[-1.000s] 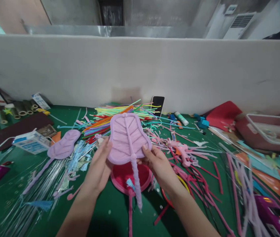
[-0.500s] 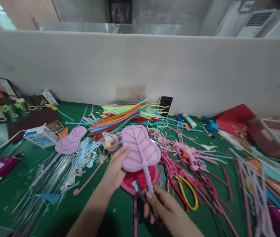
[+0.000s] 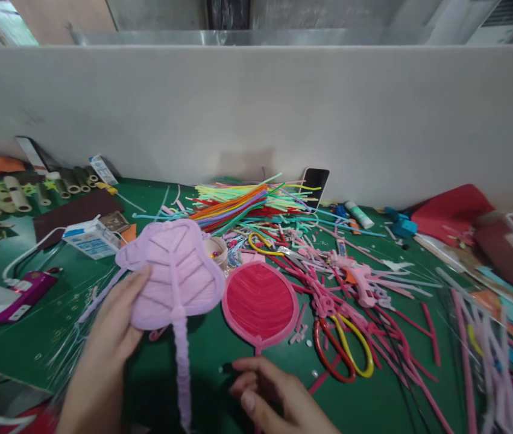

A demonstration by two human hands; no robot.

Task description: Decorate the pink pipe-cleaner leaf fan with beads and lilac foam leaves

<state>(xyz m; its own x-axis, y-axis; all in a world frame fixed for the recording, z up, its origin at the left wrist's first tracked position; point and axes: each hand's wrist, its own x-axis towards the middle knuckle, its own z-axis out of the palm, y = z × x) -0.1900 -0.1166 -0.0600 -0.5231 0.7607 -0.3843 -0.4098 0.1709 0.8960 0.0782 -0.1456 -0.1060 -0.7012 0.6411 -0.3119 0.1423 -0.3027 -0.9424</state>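
Observation:
My left hand (image 3: 116,337) grips the left edge of a pale purple leaf-shaped hand fan (image 3: 172,271), raised above the table. Its twisted purple handle points down, and nothing else touches it. A second purple fan behind it is mostly covered. On the green table lies a crimson fan (image 3: 260,301) with a pink rim. Over the handle of that fan hovers my right hand (image 3: 278,392), its fingers loosely curled and the thumb apart from them. A small dark bit by its fingertips is too blurred to name.
Scissors with red and yellow handles (image 3: 353,349) lie among pink pipe cleaners at the right. A colourful pipe cleaner heap (image 3: 238,205) and a phone (image 3: 316,184) stand by the partition (image 3: 256,108). A purple glue gun (image 3: 18,295), a carton (image 3: 91,238) and a small cup (image 3: 217,250) are leftward.
The purple fan has moved left in my left hand, uncovering the crimson fan. My right hand has let go of the purple handle and no longer shows the blue tassel. The view has shifted.

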